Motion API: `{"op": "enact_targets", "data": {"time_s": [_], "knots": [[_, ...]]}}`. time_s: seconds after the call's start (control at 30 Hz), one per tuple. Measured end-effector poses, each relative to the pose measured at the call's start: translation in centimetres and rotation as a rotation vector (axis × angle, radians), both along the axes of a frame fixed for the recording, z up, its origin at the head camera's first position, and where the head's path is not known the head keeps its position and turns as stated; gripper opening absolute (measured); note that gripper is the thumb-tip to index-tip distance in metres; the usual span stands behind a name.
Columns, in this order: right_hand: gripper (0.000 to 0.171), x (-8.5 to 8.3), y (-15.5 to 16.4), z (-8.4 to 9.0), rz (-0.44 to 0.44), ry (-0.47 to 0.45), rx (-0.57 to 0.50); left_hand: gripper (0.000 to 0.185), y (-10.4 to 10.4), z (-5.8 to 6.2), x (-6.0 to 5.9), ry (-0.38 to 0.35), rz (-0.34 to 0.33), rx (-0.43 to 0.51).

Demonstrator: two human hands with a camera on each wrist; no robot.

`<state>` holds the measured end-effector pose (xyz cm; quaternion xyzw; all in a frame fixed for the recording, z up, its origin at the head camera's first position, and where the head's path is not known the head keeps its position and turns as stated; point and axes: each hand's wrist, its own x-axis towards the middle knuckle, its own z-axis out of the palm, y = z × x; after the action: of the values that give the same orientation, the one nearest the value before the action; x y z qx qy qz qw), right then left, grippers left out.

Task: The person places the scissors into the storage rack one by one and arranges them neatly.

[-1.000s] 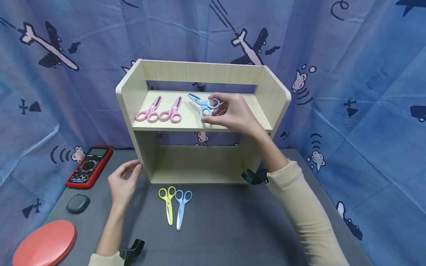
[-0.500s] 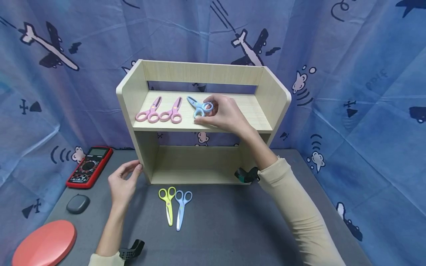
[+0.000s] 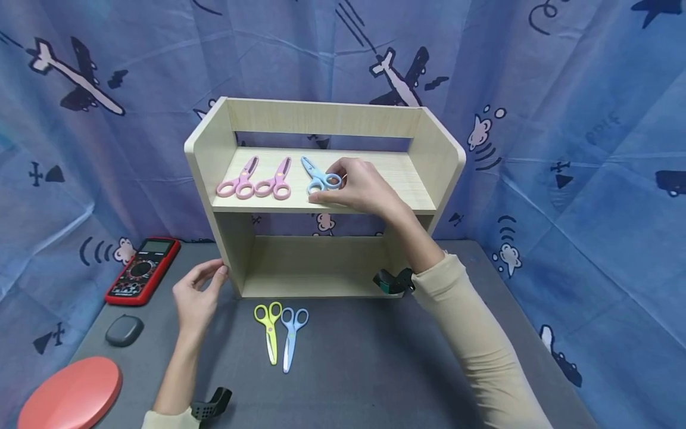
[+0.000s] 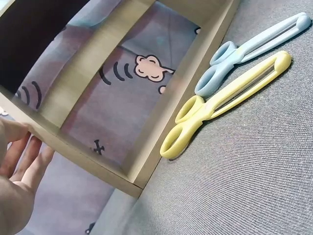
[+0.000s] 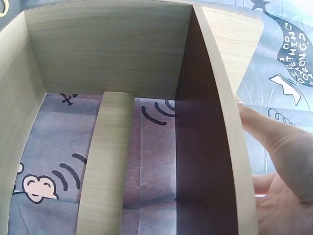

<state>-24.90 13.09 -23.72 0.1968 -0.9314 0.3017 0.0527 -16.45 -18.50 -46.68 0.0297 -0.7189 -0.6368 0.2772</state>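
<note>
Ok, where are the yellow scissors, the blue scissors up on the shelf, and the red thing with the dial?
Yellow scissors (image 4: 206,112): left wrist view, where handles meet blades.
Upper blue scissors (image 3: 318,174): head view, around the pivot.
Red meter (image 3: 141,269): head view, on its round dial.

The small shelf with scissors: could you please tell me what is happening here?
A person's right hand holds blue scissors at the upper board of the small shelf; whether they rest fully on it is unclear. Two pairs of pink scissors lie to their left. The left hand touches the shelf's left side panel. On the table in front lie yellow scissors and a second pair of blue scissors.
</note>
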Motion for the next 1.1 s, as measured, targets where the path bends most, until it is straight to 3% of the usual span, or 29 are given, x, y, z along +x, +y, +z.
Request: {"op": "enact_targets", "data": {"time_s": [0.37,0.73,1.1], "knots": [[0.057,0.1,-1.2,0.6,-0.040,-0.020,0.072,0.020,0.0,0.1,-0.1,0.011,-0.006,0.026],[0.051,0.3,-1.5,0.1,0.016,0.032,0.025,0.019,-0.1,0.2,-0.1,0.018,-0.004,0.009],[0.048,0.9,-1.4,-0.1,0.004,0.044,-0.006,0.019,-0.1,0.0,0.0,0.023,-0.010,-0.003]]}}
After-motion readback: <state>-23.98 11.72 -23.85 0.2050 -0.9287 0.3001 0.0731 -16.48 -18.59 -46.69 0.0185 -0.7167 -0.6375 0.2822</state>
